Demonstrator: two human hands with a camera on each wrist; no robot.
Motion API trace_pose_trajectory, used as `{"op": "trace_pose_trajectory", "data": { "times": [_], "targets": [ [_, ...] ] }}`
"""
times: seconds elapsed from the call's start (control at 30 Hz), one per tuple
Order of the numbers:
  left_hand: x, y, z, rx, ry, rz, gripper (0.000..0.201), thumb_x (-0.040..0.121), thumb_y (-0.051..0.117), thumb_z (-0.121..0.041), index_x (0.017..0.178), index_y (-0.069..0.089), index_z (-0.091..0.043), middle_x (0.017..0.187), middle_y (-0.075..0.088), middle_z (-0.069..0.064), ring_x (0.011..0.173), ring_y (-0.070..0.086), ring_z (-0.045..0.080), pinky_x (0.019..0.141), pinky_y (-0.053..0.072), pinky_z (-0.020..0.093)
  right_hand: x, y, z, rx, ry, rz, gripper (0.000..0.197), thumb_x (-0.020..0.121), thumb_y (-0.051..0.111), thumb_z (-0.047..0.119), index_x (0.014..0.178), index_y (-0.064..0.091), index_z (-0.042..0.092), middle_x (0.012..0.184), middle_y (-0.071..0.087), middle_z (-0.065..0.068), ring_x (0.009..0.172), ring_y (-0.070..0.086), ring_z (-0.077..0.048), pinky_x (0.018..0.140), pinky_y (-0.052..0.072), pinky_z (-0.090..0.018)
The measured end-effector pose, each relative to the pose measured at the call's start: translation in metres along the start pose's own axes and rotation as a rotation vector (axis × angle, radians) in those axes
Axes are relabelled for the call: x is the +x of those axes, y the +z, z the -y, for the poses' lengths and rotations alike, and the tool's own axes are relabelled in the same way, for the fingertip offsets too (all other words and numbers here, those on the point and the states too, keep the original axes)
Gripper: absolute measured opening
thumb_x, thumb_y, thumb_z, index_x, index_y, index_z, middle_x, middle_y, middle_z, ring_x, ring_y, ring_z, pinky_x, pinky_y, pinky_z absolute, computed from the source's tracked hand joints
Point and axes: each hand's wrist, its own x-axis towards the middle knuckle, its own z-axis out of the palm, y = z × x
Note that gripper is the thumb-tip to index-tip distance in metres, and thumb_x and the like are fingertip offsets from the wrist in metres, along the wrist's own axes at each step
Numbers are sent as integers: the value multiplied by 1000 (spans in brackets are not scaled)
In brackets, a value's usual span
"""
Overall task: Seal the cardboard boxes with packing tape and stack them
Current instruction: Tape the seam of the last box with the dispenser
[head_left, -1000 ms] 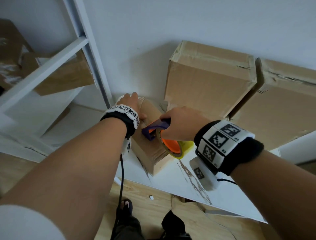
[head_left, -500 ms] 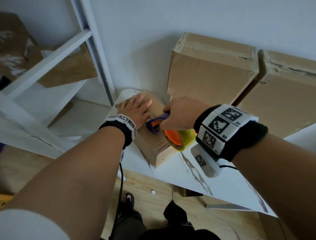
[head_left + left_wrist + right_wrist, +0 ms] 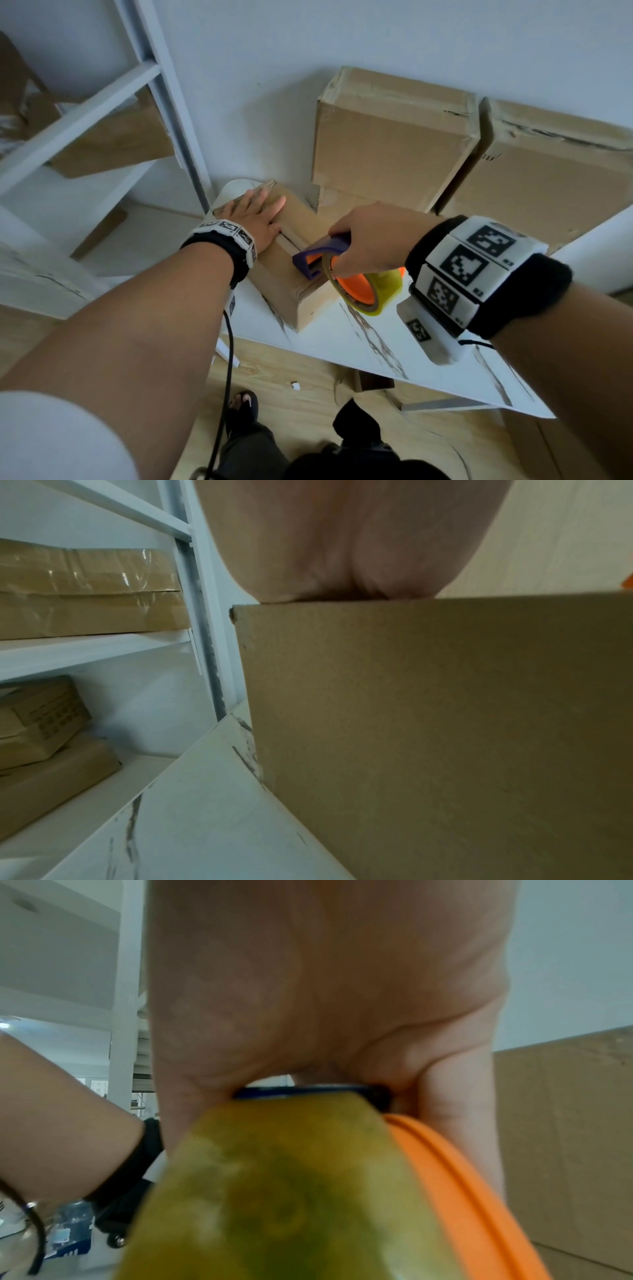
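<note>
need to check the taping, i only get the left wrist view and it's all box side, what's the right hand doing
Observer: The right hand grips a tape dispenser, purple frame, on top of the small cardboard box, near its front end.
Operator: and my left hand up top
Observer: The left hand lies flat on the box's top flaps, fingers straight, toward the far end.
Operator: any other boxes near it
Observer: Two large cardboard boxes stand against the wall behind it.
</note>
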Motion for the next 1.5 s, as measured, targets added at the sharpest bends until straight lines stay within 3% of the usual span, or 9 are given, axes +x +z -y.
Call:
{"op": "trace_pose_trajectory", "data": {
  "times": [0.3,0.53,0.8,1.07,1.23,1.4,1.5],
  "targets": [
    [-2,0,-5,5,-30,16,56,100,21,-47,150,-3,-41,159,-15,-6,147,-12,19,117,-2,44,-26,8,-11,18,1,-30,21,77,64,39,92,61,25,77,59,3,75,57,-19,59,41,-26],
    [-2,-2,-7,0,-46,36,56,100,22,-47,149,-5,-43,159,-17,-6,146,-13,19,118,-2,45,-47,15,-23,41,4,-24,26,78,63,40,103,64,31,77,60,5,71,55,-16,59,41,-26],
    [-4,-5,-9,-6,-55,49,57,100,23,-45,149,-4,-42,158,-18,-7,146,-14,19,118,-2,45,-60,17,-33,37,-6,-2,24,79,64,37,102,63,29,74,56,7,64,49,-10,54,35,-24],
    [-3,-2,-7,-41,-51,39,57,99,25,-47,149,-3,-44,158,-18,-9,146,-16,17,118,-5,44,-65,28,-37,-84,29,-22,32,75,62,36,107,62,36,82,61,9,73,52,-10,57,38,-26],
    [-2,-2,-6,-47,-44,44,57,99,23,-48,149,-4,-44,158,-19,-10,146,-16,17,118,-5,45,-42,36,-25,-191,26,-38,28,75,61,37,103,65,31,88,66,5,78,59,-17,52,33,-21],
    [-3,-2,-7,-46,-54,26,57,99,22,-48,149,-3,-42,158,-18,-8,146,-15,18,118,-5,46,-18,31,-18,-16,153,-59,25,76,56,39,86,69,20,78,65,2,69,59,-17,53,38,-22],
    [-3,-2,-5,-54,-79,23,57,98,23,-50,149,-3,-42,158,-17,-7,146,-14,19,118,-4,48,-3,23,-16,62,241,-58,13,74,62,30,76,62,17,69,58,1,60,53,-16,48,32,-21]
  ]
}}
